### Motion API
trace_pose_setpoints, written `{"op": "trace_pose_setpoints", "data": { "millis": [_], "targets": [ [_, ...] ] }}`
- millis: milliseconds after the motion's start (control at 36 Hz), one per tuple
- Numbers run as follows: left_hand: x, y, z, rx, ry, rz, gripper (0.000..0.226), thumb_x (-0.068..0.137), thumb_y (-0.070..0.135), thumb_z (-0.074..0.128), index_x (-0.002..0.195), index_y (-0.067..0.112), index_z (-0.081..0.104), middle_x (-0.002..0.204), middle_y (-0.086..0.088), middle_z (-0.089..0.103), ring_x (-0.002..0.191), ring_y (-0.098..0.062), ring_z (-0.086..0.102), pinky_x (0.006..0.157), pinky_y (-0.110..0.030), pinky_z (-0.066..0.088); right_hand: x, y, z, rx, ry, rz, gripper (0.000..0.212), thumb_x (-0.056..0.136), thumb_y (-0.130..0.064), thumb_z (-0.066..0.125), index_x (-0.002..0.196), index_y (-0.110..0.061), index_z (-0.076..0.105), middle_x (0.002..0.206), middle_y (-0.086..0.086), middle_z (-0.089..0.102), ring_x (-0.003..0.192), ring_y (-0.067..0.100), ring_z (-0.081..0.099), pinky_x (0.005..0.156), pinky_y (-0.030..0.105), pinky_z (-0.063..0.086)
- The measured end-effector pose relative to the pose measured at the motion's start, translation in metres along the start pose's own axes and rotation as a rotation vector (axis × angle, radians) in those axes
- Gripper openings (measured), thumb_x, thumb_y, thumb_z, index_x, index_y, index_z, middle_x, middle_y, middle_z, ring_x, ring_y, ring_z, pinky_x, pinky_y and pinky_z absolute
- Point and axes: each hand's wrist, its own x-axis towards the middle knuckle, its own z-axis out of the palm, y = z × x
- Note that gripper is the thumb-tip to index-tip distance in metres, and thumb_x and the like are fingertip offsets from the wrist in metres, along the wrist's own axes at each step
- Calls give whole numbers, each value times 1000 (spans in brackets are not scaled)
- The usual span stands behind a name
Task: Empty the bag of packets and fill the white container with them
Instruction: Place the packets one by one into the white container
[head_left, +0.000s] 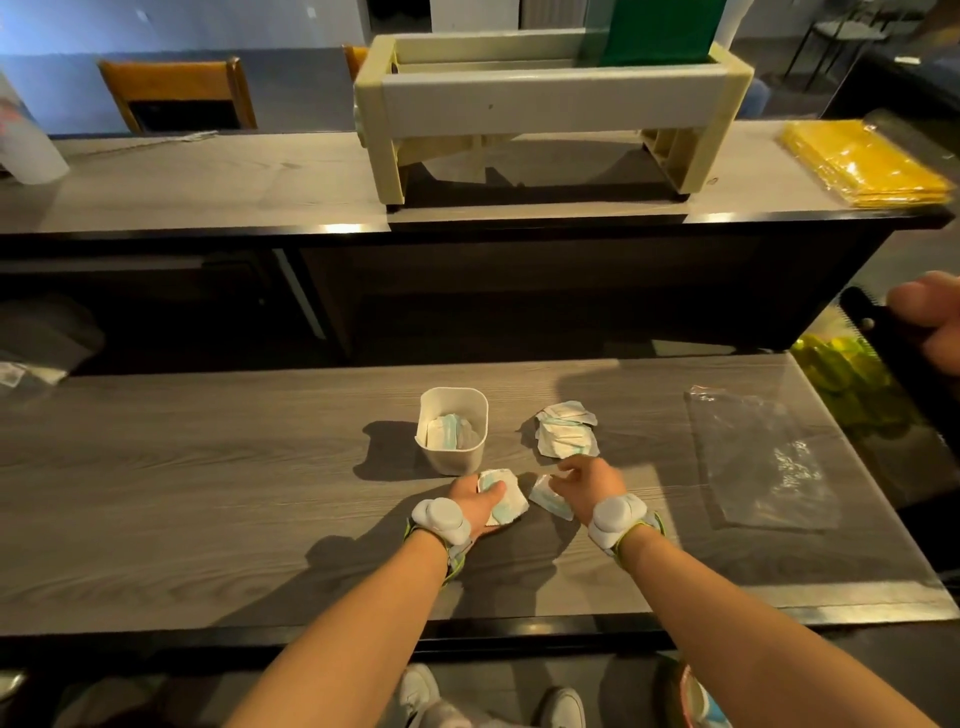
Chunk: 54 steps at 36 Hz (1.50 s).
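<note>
Nearest to us, our left hand (480, 501) rests on the grey wood-grain table (208, 493) with its fingers curled over a small stack of packets (501, 499), clamped on them from above. Just beside it, our right hand (589, 483) holds its fingers bent and slightly apart, the tips at the edge of a single packet (549, 498); we cannot tell whether that packet is actually pinched or only touched. We judge these packets to be light, flat and soft, with a smooth wrapper that may slide within a stack, so they are best gripped across the flat faces with thumb opposed, or pinched at a sealed edge. Beyond the hands, the white container (453, 457) stands upright, already holding several packets and not yet full. To its right, a loose heap of packets (566, 428) lies on the table, near the container but apart from it. Further right, the clear plastic bag (761, 467) lies flat and appears emptied. On the raised counter beyond sits a cream-coloured holder (550, 98), with a pile of yellow sheets (867, 163) at its right.
</note>
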Motion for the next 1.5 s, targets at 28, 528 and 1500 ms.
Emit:
{"op": "trace_pose_setpoints", "data": {
  "millis": [28, 528, 1500],
  "targets": [
    [-8, 7, -2, 19, -4, 5, 37, 86, 29, 64, 118, 12, 63, 120, -10, 65, 111, -31, 62, 99, -45, 50, 1, 3, 1, -30, -13, -6, 36, 85, -27, 68, 119, -14, 65, 114, 7, 69, 108, 25, 63, 83, 22, 42],
    [-23, 27, 0, 123, -28, -27, 34, 96, 19, 52, 128, 7, 53, 124, -12, 60, 105, -28, 59, 72, -28, 54, -3, 5, 3, -127, -169, 62, 24, 85, -30, 67, 68, -16, 58, 84, 7, 61, 78, 20, 55, 66, 25, 39],
    [-58, 112, 15, -107, 159, 99, 58, 92, 56, 39, 121, 10, 59, 118, -12, 65, 106, -31, 62, 99, -41, 49, -25, -72, -29, 636, -42, -157, 2, 82, -13, 71, 83, -12, 71, 58, -5, 61, 52, 11, 51, 50, 22, 42]
  ]
}}
